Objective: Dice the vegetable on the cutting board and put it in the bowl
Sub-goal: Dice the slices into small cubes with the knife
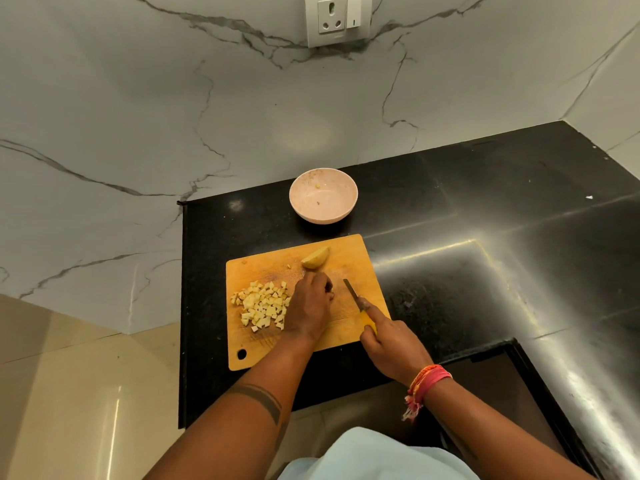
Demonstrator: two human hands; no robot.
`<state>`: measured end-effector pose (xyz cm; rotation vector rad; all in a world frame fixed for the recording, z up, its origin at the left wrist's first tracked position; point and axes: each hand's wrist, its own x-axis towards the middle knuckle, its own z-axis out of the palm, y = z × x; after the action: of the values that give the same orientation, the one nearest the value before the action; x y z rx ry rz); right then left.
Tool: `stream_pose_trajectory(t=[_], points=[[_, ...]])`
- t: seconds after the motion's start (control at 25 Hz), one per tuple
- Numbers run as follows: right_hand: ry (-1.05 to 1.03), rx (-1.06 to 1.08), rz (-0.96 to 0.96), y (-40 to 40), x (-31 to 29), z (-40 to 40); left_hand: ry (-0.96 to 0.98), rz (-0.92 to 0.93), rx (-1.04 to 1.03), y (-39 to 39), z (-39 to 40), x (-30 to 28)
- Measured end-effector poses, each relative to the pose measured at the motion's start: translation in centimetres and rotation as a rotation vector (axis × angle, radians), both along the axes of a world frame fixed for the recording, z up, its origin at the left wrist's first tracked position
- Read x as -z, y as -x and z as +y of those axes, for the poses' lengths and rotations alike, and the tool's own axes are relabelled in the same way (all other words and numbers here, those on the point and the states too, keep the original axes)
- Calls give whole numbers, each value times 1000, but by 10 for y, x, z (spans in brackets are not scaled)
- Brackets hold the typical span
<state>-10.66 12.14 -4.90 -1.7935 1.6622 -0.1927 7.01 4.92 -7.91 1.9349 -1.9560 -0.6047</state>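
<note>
Vegetable wedge point(316, 258), pale yellow, uncut, lies at far edge of cutting board point(349, 251), just beyond left hand point(310, 308). Diced pile point(263, 304) sits on board's left side, touching or just beside left hand, looks pushed aside to free the cutting zone in the middle. Left hand palm down on board, fingers curled under at the tips; cannot tell if it pinches a small piece beneath, so its grip is unclear. Right hand point(391, 344) wrapped round the yellow handle of knife point(356, 301), forefinger stretched along the top for control, blade angled up-left over bare board, near the left fingertips but apart from them. Bowl point(323, 196), pink, beyond the board on black table point(485, 209), holds only a couple of scraps, so no transfer yet. Judgement: dicing roughly halfway, wedge next, then scrape dice into bowl. Right wrist has orange-pink thread band point(427, 381). Marble wall with socket point(337, 19) behind.
</note>
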Motion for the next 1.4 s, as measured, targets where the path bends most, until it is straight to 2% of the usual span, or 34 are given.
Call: stream_pose_trajectory(t=[0.12, 0.28, 0.4, 0.92, 1.2, 1.4], points=[[23, 8, 10, -4, -1, 11, 22, -17, 44, -4, 12, 7], [88, 15, 69, -16, 1, 17, 4, 90, -89, -5, 8, 7], [104, -4, 116, -27, 1, 17, -1, 78, -106, -3, 9, 7], [9, -99, 233, -46, 4, 6, -29, 59, -133, -1, 1, 5], [-43, -123, 213, -32, 6, 31, -35, 45, -148, 4, 2, 4], [26, -57, 154, -22, 3, 37, -33, 37, -154, 6, 5, 0]])
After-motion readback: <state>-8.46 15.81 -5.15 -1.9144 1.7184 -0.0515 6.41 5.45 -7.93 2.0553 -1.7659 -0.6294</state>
